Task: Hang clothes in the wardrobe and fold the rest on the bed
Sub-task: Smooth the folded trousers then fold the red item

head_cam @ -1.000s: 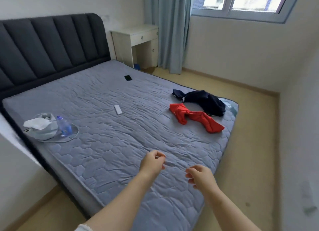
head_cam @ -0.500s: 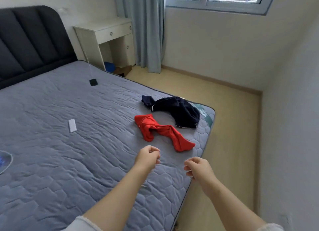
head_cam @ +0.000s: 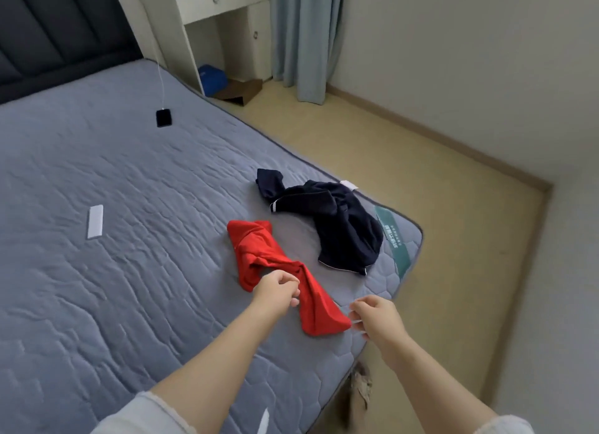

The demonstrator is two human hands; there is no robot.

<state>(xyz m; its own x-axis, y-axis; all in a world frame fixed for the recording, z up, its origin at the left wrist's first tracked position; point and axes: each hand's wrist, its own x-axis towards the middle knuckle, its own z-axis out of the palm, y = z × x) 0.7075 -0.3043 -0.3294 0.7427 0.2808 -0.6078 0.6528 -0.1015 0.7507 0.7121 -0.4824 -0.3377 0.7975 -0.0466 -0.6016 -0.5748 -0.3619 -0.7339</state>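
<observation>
A crumpled red garment (head_cam: 275, 271) lies on the grey quilted mattress (head_cam: 129, 271) near its foot corner. Just beyond it sits a bunched dark navy garment (head_cam: 337, 222) with white piping. My left hand (head_cam: 277, 289) hovers over the middle of the red garment with its fingers curled shut, and no cloth is lifted. My right hand (head_cam: 376, 317) is at the near end of the red garment, fingers bent, fingertips touching the cloth's tip. Whether it pinches the cloth is unclear. No wardrobe is in view.
A small white remote (head_cam: 95, 221) and a black device on a cable (head_cam: 163, 118) lie on the mattress. A white desk (head_cam: 207, 18), a blue curtain (head_cam: 301, 37) and the dark headboard (head_cam: 58, 34) stand at the back. Bare floor (head_cam: 437, 206) runs along the right.
I have stepped toward the foot corner of the bed and looked down. Both hands have moved forward from over bare mattress to the red garment.
</observation>
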